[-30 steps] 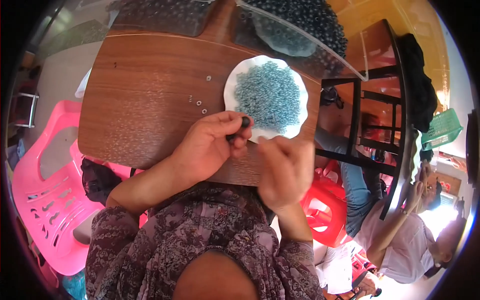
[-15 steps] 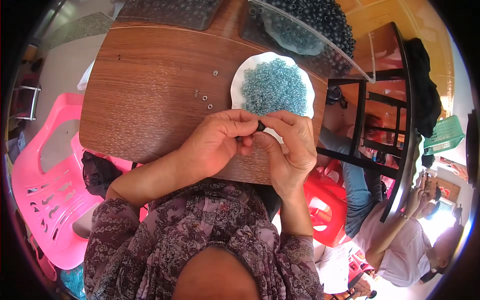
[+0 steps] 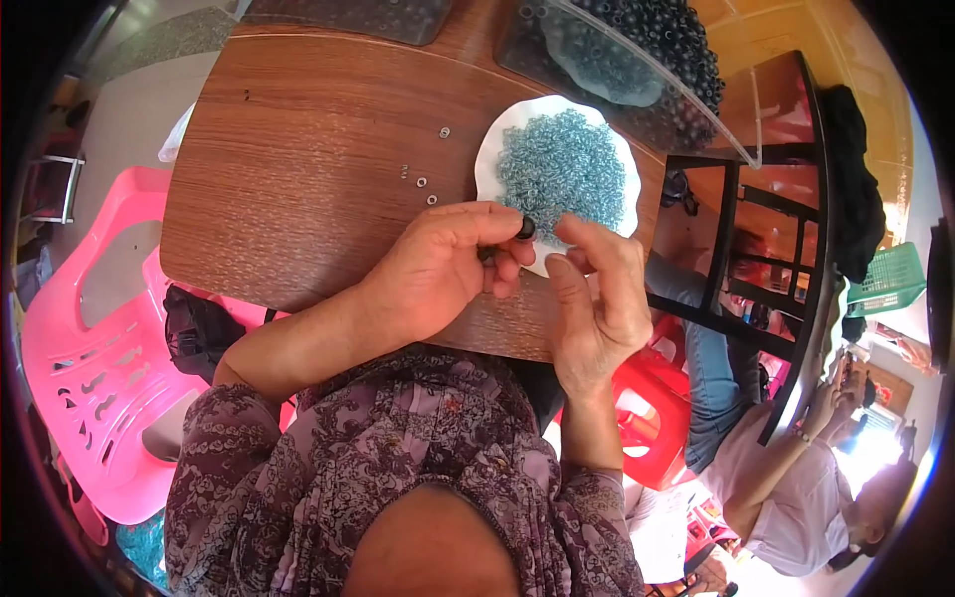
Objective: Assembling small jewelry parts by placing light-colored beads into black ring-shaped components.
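My left hand pinches a small round black part between thumb and forefinger, at the near edge of a white scalloped plate. Another dark bit shows among its curled lower fingers, mostly hidden. My right hand hovers just to the right, thumb and forefinger apart, and nothing shows between them. Heaped on the plate are many small clear bluish ring-like pieces. Left of the plate, several similar pieces lie loose on the wooden table, among them a small ring.
Behind the plate stands a transparent bin of black ring-shaped parts, with a dark tray at the far left. A pink chair is on the left, a red stool on the right. Another person sits at the right.
My right hand has come away from the black part and moved right, its fingers parting. The left hand keeps hold of the part. The whole view has shifted slightly.
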